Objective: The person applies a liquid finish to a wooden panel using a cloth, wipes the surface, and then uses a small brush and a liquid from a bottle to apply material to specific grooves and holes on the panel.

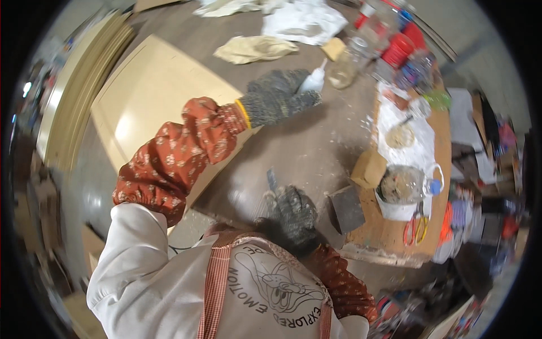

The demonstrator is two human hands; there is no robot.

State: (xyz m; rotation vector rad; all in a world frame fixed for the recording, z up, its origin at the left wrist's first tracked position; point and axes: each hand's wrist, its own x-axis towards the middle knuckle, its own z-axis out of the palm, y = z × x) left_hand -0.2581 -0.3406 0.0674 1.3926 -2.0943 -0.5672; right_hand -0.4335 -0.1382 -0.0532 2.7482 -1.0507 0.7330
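My left hand, in a dark grey knitted glove with a yellow cuff, reaches across the table. Its fingers close round a small white squeeze bottle with a thin nozzle pointing up and to the right. Close to my body, my right hand wears a similar worn glove and is closed. A narrow grey blade, like a putty knife's, sticks up from its fingers; any handle is hidden in the glove. A cream panel lies flat on the table, partly under my left forearm.
Bottles, among them a clear jar and a red container, crowd the far right. A sanding block, a dark box-like block, a handled plastic jug and scissors sit at right. Stacked panels stand left; cloths lie at the back.
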